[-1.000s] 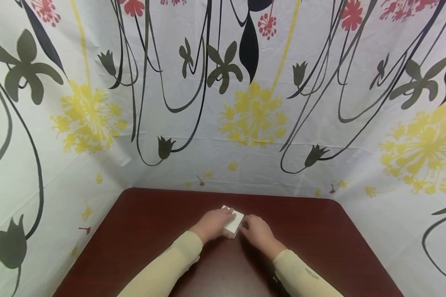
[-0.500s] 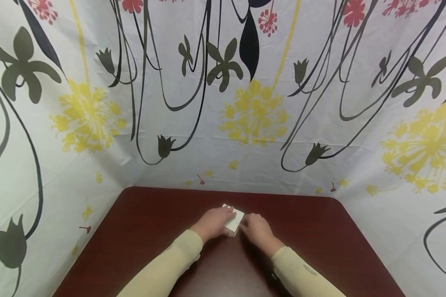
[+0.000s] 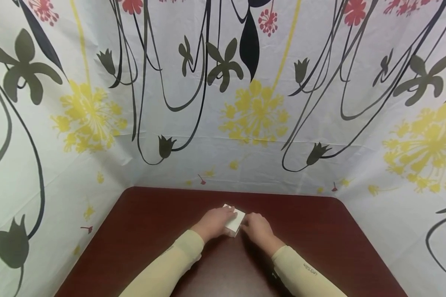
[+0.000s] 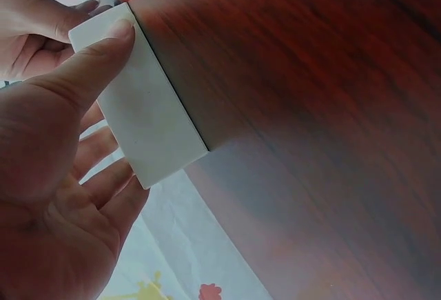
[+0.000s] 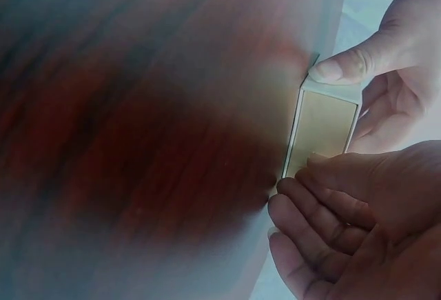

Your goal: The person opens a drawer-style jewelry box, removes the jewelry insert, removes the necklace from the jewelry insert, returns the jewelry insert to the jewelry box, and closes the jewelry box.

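Observation:
A small white box (image 3: 236,221) is held just above or on the dark red-brown table; whether it touches the wood, I cannot tell. My left hand (image 3: 212,222) grips it from the left, thumb across one broad face (image 4: 148,117) and fingers behind, as the left wrist view shows. At the box's right end is my right hand (image 3: 259,232). Seen from the right wrist, that end face (image 5: 324,124) looks cream-coloured inside a thin white rim. The right thumb (image 5: 337,169) and curled index finger pinch the lower edge of this end; the exact contact is partly hidden.
The table (image 3: 163,206) has rounded far corners and a glossy top. White cloth (image 3: 193,123) printed with flowers and stems hangs behind it and along both sides. Light sleeves cover both forearms.
Both hands keep nearly the same place and grip on the box. The head view has shifted only very slightly.

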